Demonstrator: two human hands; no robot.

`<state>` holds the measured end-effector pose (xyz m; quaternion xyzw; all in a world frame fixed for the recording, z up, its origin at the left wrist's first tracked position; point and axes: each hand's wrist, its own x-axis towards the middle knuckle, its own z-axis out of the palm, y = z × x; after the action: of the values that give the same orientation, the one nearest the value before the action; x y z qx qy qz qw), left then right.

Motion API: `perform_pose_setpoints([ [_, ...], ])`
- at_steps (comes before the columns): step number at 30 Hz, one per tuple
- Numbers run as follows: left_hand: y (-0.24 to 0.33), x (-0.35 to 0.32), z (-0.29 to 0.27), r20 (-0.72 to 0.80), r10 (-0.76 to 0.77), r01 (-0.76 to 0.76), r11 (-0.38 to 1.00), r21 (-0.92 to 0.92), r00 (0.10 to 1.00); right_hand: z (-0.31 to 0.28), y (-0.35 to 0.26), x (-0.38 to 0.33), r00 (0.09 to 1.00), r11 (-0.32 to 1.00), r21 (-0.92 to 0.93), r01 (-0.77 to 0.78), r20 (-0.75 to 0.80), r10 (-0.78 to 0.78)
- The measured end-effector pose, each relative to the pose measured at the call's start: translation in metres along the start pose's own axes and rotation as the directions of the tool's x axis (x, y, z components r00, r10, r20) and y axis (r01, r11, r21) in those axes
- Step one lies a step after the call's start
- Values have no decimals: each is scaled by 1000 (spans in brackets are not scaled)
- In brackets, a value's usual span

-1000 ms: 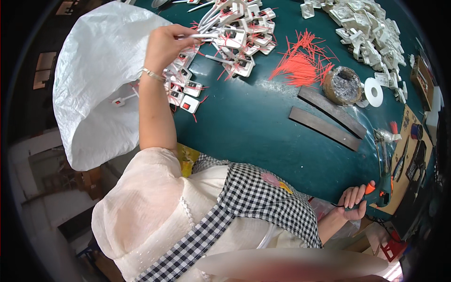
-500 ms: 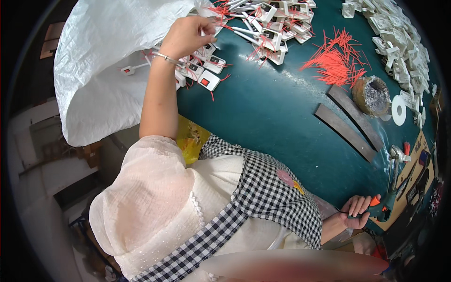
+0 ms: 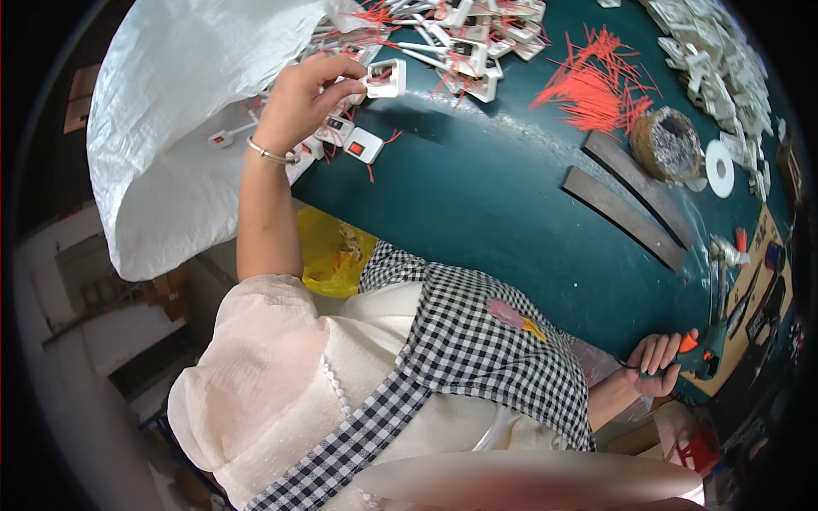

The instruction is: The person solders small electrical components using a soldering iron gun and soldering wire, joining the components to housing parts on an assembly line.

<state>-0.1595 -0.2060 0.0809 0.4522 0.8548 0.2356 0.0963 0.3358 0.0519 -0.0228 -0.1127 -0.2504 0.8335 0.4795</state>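
In the head view, a small white square plastic frame with red wires (image 3: 383, 78) is pinched between the fingertips of the left hand (image 3: 308, 100), above the far left part of the dark green table top (image 3: 477, 196), just beside a large white woven bag (image 3: 187, 128). A green glue gun with an orange trigger (image 3: 700, 356) is grasped by the right hand (image 3: 654, 364) at the near table edge, well apart from the frame.
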Motion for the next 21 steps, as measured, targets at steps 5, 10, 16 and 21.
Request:
perform_pose_setpoints([
  [5,65,37,10,-47,490,-489,872,26,871,3,-2,-1,1000,1000,5,-22,17,22],
  [10,146,71,44,83,800,-803,584,120,594,9,9,7,1000,1000,18,-18,10,18],
  [16,232,126,109,463,871,-980,199,-23,166,6,2,-2,999,999,28,26,-34,-25],
  [21,229,133,144,227,962,-868,-240,435,-152,3,4,-1,999,998,54,43,-7,-43],
])
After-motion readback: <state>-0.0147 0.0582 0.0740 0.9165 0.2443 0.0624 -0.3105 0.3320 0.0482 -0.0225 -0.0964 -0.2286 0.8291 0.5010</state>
